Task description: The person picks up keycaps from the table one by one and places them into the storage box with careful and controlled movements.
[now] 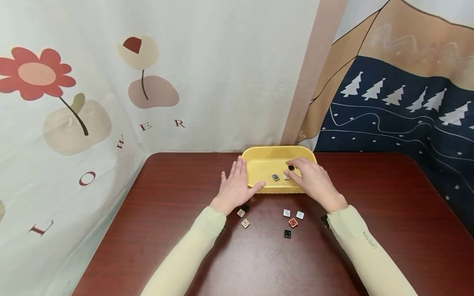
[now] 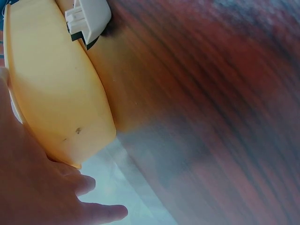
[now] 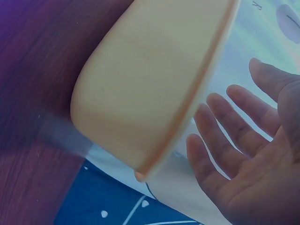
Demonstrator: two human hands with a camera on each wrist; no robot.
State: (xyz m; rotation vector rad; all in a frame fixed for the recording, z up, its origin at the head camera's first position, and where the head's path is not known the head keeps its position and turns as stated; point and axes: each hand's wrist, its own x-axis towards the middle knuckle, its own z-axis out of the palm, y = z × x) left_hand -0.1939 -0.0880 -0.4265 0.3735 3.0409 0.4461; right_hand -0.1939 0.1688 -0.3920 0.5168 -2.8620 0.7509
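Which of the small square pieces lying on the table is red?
The red piece sits just below the two white pieces and above a black piece in the head view; the others on the table are white, beige or black.

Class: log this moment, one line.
left hand: touching yellow tray | right hand: open over tray | gray piece: inside tray | red piece: on table

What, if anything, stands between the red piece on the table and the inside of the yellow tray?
The near wall of the yellow tray stands between; nearer the red piece, two white pieces lie either side of the direct path.
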